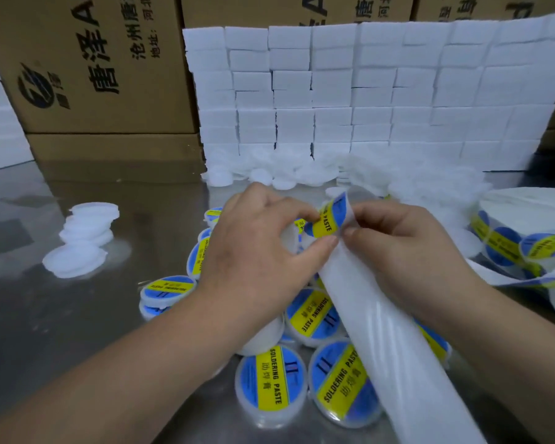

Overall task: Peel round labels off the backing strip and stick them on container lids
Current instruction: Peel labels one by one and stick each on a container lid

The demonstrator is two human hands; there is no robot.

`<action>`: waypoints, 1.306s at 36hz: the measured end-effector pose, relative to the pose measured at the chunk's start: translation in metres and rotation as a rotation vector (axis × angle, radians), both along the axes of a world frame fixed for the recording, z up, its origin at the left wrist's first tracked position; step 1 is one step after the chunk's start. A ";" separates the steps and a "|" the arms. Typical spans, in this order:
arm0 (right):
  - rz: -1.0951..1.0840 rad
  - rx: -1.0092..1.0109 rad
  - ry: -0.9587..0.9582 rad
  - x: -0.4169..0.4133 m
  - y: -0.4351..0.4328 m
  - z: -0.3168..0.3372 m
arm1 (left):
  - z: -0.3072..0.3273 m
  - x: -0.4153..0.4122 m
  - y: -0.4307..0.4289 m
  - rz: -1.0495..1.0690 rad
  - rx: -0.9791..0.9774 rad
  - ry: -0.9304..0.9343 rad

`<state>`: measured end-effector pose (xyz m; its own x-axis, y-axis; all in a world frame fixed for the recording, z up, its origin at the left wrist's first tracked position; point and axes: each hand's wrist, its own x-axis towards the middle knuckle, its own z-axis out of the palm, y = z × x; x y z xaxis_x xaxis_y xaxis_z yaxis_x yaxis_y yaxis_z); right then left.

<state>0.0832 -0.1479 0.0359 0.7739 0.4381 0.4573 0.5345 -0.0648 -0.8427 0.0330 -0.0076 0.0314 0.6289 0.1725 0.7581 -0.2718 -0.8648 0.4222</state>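
Observation:
My left hand (257, 238) pinches a round blue and yellow "SOLDERING PASTE" label (329, 219) between thumb and forefinger, and also seems to cup a white lid, mostly hidden. My right hand (401, 251) grips the top of the white backing strip (375, 328), which runs down toward me. The label is partly lifted off the strip's upper end. Below my hands lie several white container lids with labels on them (271, 382), in a loose heap.
Bare white lids (84, 238) lie at the left on the shiny metal table (77, 315), more (269, 174) at the foot of a wall of white boxes (366, 91). A label roll (519, 238) sits at right. Brown cartons (93, 59) stand behind.

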 end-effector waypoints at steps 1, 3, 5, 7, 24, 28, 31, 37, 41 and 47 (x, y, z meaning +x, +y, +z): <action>-0.007 -0.022 -0.030 -0.001 0.000 -0.001 | 0.001 -0.001 0.002 0.003 0.032 -0.011; -0.012 -0.062 -0.087 -0.002 0.001 -0.002 | 0.001 -0.001 0.004 0.012 0.088 -0.014; -0.001 -0.076 -0.108 -0.003 0.001 -0.001 | 0.000 -0.002 0.004 0.017 0.110 -0.010; -0.006 -0.096 -0.128 -0.002 0.001 -0.002 | -0.001 -0.002 0.004 0.013 0.112 -0.004; -0.306 -0.011 -0.329 0.000 -0.006 0.002 | 0.001 0.013 0.030 0.026 -0.565 -0.051; -0.300 -0.021 -0.439 -0.001 -0.006 0.006 | 0.001 0.011 0.026 0.046 -0.462 -0.042; -0.234 -0.066 -0.416 -0.003 -0.004 0.006 | 0.000 0.009 0.023 0.069 -0.363 -0.048; -0.156 -0.007 -0.151 -0.010 -0.004 0.009 | -0.001 0.006 0.021 0.077 -0.258 -0.093; -0.124 0.038 -0.053 -0.010 -0.006 0.013 | 0.000 0.002 0.015 0.044 -0.194 -0.123; -0.172 0.074 0.029 -0.009 -0.005 0.014 | 0.002 0.000 0.012 0.033 -0.138 -0.086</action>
